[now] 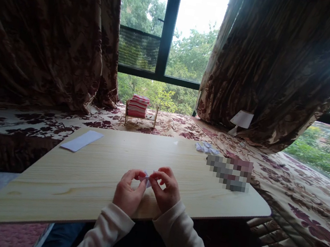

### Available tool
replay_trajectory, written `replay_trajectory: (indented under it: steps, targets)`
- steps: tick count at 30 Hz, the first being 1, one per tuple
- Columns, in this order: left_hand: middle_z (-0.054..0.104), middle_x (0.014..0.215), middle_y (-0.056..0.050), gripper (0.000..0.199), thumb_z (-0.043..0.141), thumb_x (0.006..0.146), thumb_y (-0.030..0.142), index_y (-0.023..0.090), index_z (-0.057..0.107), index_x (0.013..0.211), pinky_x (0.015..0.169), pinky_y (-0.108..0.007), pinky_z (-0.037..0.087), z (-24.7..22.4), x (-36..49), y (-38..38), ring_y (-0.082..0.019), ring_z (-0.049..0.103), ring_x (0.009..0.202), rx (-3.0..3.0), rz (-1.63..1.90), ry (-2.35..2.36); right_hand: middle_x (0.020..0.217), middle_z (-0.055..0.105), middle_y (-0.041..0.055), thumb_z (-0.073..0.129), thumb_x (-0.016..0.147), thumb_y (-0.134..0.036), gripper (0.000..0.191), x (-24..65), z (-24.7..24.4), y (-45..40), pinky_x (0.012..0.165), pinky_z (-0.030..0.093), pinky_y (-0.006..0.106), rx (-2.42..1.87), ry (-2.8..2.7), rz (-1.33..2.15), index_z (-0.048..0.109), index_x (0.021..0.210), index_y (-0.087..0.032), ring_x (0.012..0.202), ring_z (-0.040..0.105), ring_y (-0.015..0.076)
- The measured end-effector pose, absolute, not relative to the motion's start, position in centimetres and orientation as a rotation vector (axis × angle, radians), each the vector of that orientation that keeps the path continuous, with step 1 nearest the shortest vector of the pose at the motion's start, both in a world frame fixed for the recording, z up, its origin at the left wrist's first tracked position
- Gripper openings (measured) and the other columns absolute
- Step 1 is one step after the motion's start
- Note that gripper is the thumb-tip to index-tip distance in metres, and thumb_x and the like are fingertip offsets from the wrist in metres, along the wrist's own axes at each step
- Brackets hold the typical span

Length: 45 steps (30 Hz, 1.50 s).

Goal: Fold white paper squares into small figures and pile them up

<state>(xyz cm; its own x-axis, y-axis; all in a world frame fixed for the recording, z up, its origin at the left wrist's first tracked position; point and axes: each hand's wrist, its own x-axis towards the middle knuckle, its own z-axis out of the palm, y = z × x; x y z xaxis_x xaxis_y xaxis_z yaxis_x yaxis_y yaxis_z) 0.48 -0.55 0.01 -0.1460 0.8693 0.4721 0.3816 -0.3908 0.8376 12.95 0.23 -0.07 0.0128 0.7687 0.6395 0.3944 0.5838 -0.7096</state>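
Between my two hands is a small folded piece of white paper [147, 181], held just above the front part of the wooden table [90, 187]. My left hand [130, 192] pinches its left side between thumb and forefinger. On the other side, the thumb and fingertips of my right hand [166, 188] are closed on the same paper. Fingertips cover much of it, so its full shape is hidden. A stack of white paper strips [82, 141] lies at the table's left. Several small folded white paper pieces [207, 148] sit together at the back right.
A blurred-out dark object [228, 173] lies at the table's right. Beyond the table, a small rack [141, 115] with folded striped cloths [138, 106] and a white lamp [242, 120] stand on the patterned window ledge. Curtains [55, 36] flank the window.
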Motion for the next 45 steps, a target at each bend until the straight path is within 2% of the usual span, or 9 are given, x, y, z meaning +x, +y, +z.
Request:
replay_trajectory:
  steps: [7,20,26,29,32,34,39,45]
  targets:
    - [0.061,0.071,-0.002,0.008,0.055,0.071,0.023,0.018,0.06,0.075,0.072,-0.031,0.045,-0.1,0.5,-0.6,-0.018,0.057,0.071,1.752,1.547,1.406,0.082,0.05,0.003,0.056,0.074,-0.015,0.008,13.0,-0.3,0.3,0.054,0.043,0.024,-1.009,-1.649,0.345,0.063,0.074,-0.02,0.074,0.051,0.0146]
    - [0.068,0.073,-0.002,0.01,0.06,0.068,0.027,0.02,0.067,0.072,0.072,-0.03,0.048,0.3,0.3,-1.0,-0.019,0.062,0.073,1.597,1.607,1.315,0.08,0.05,0.0038,0.054,0.076,-0.016,0.01,13.2,-0.1,0.3,0.07,0.045,0.033,-0.98,-1.721,0.283,0.063,0.072,-0.02,0.078,0.05,0.0177]
    - [0.069,0.078,-0.004,0.015,0.062,0.067,0.029,0.018,0.068,0.076,0.075,-0.031,0.048,-0.1,0.1,-0.5,-0.021,0.062,0.077,1.45,1.655,1.346,0.081,0.051,0.0038,0.053,0.079,-0.02,0.011,13.1,-0.1,0.3,0.062,0.045,0.028,-0.985,-1.685,0.353,0.064,0.079,-0.021,0.077,0.052,0.0162]
    - [0.068,0.078,-0.005,0.026,0.064,0.066,0.03,0.016,0.066,0.087,0.07,-0.03,0.049,-0.5,0.0,-0.2,-0.019,0.063,0.073,1.339,1.661,1.32,0.081,0.052,0.0031,0.058,0.074,-0.019,0.005,13.1,-0.1,0.4,0.057,0.044,0.027,-1.022,-1.648,0.352,0.063,0.075,-0.02,0.07,0.052,0.0146]
    - [0.065,0.074,-0.003,0.036,0.064,0.065,0.032,0.015,0.062,0.096,0.065,-0.027,0.049,-0.7,0.0,0.1,-0.016,0.062,0.068,1.29,1.638,1.298,0.082,0.053,0.0031,0.055,0.075,-0.019,0.007,13.1,0.0,0.4,0.056,0.044,0.026,-1.013,-1.625,0.371,0.062,0.074,-0.019,0.068,0.052,0.0136]
    - [0.064,0.074,-0.003,0.033,0.063,0.066,0.034,0.015,0.061,0.093,0.065,-0.026,0.048,-0.8,-0.1,0.2,-0.015,0.061,0.069,1.306,1.625,1.311,0.082,0.053,0.0035,0.053,0.077,-0.019,0.009,13.2,0.0,0.4,0.056,0.045,0.027,-0.99,-1.624,0.38,0.062,0.075,-0.019,0.069,0.053,0.014]
    - [0.064,0.064,-0.002,0.021,0.062,0.067,0.036,0.015,0.064,0.069,0.06,-0.025,0.045,-0.2,0.0,0.0,-0.015,0.057,0.062,1.392,1.532,1.323,0.08,0.052,0.004,0.05,0.081,-0.021,0.014,13.2,0.0,0.4,0.058,0.045,0.026,-0.959,-1.626,0.396,0.063,0.075,-0.019,0.071,0.052,0.0147]
    - [0.063,0.057,-0.001,0.019,0.066,0.062,0.035,0.016,0.067,0.062,0.057,-0.024,0.042,0.8,0.0,-0.6,-0.015,0.055,0.058,1.387,1.45,1.271,0.079,0.054,0.0042,0.047,0.083,-0.026,0.018,13.4,0.0,0.6,0.06,0.044,0.027,-0.977,-1.468,0.436,0.062,0.076,-0.018,0.069,0.052,0.0146]
